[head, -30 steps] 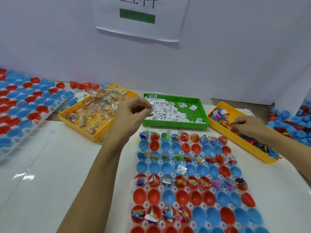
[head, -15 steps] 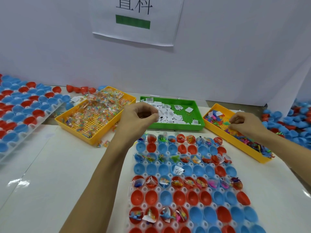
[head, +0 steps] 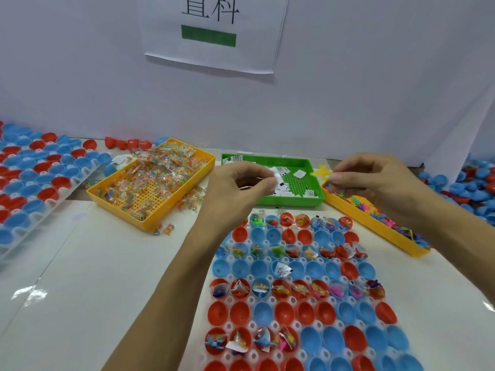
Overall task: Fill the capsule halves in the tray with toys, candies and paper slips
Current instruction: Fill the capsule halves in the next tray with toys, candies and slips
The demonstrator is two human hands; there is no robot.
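A clear tray of red and blue capsule halves lies in front of me; some rows hold toys, candies and slips, others are bare. My left hand hovers above the tray's far edge and pinches a white paper slip. My right hand is level with it to the right and pinches a yellow star-shaped toy. Behind the hands sit a green tray of paper slips, a yellow tray of wrapped candies at left and a yellow tray of small toys at right.
A second tray of red and blue capsule halves lies at the far left. Loose capsule halves are heaped at the far right and along the white back wall. A few candy packets lie beside the candy tray.
My right hand has lifted out of the toy tray with a yellow star toy and moved left toward centre. My left hand holds its slip and has shifted slightly right above the capsule tray.
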